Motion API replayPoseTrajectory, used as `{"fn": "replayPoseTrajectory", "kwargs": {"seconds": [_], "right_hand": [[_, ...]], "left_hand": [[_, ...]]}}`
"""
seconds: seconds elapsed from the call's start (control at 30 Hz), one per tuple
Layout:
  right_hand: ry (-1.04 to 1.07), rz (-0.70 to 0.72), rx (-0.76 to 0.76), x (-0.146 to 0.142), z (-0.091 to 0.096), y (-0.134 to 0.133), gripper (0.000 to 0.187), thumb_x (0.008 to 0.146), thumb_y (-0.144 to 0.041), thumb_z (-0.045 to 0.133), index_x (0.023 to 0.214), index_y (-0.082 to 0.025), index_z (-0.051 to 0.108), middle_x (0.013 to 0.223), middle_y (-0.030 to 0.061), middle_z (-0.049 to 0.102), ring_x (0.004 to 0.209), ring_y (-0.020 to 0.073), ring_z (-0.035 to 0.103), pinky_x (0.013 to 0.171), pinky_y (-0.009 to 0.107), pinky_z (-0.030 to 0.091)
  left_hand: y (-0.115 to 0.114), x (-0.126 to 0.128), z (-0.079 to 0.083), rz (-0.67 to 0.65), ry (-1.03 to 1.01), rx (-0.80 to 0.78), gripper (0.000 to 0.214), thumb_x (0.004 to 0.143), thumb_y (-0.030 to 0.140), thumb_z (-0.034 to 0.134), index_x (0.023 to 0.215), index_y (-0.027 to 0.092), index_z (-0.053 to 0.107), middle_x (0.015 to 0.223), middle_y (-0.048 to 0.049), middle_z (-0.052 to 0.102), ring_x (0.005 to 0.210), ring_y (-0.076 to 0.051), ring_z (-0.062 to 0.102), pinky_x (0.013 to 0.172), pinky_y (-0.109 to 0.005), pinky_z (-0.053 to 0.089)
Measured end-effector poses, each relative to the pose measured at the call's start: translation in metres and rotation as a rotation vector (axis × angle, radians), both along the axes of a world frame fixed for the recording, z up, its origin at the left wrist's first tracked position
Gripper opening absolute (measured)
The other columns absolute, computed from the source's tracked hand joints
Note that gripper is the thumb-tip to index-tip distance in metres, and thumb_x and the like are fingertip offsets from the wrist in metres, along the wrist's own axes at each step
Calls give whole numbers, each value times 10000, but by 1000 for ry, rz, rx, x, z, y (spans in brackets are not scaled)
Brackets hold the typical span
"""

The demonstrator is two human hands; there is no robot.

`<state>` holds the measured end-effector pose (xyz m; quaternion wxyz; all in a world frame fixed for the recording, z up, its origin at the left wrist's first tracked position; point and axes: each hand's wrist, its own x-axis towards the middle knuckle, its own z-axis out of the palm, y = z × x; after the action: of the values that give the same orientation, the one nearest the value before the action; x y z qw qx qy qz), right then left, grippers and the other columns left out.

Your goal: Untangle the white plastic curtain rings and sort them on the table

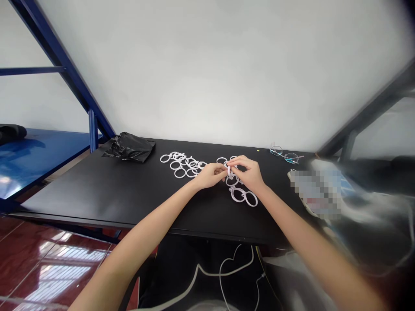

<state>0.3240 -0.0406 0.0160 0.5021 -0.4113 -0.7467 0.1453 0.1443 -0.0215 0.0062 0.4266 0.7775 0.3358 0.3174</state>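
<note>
Both hands meet above the black table (139, 185). My right hand (249, 173) pinches a white plastic curtain ring (229, 171), seen nearly edge-on, between thumb and fingertips. The fingers of my left hand (210, 175) are closed at the left side of that same ring; fingertips are partly hidden. Several loose white rings (251, 199) lie below and behind my right hand, some of them covered by it. To the left of my left hand spreads a pile of similar white rings (180, 172), many with a small eyelet.
A crumpled black plastic bag (131, 147) lies at the back left. Eyeglasses (291, 158) rest near the wall at right. A phone (313, 194) and clear plastic wrapping (366, 203) are on the right. White cables (223, 274) hang below the table edge; blue frame posts (93, 129) stand left.
</note>
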Motion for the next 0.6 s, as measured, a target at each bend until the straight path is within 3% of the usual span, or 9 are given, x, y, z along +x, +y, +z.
{"fn": "replayPoseTrajectory", "kwargs": {"seconds": [0.2,0.43,0.6], "right_hand": [[8,10,59,-3,-1,-2,155,832,-224,631,744,-264,752,871,47,751,870,236,668,758,416,566],[19,-2,92,-3,0,-3,152,856,-245,638,808,-288,775,864,40,736,869,230,660,767,411,562],[53,-47,91,-2,0,-3,160,868,-249,623,833,-281,776,904,43,725,859,224,669,758,401,568]], "left_hand": [[6,3,-4,-77,-160,-249,427,946,369,341,794,130,661,730,-79,689,640,-142,629,660,-283,529],[5,-3,-2,-78,-266,-306,236,880,378,555,894,198,708,1087,-60,681,1044,-194,614,860,-304,511],[-1,-1,-2,-167,-316,-310,318,748,296,756,1022,178,646,1032,-69,680,999,-199,646,892,-349,505]]}}
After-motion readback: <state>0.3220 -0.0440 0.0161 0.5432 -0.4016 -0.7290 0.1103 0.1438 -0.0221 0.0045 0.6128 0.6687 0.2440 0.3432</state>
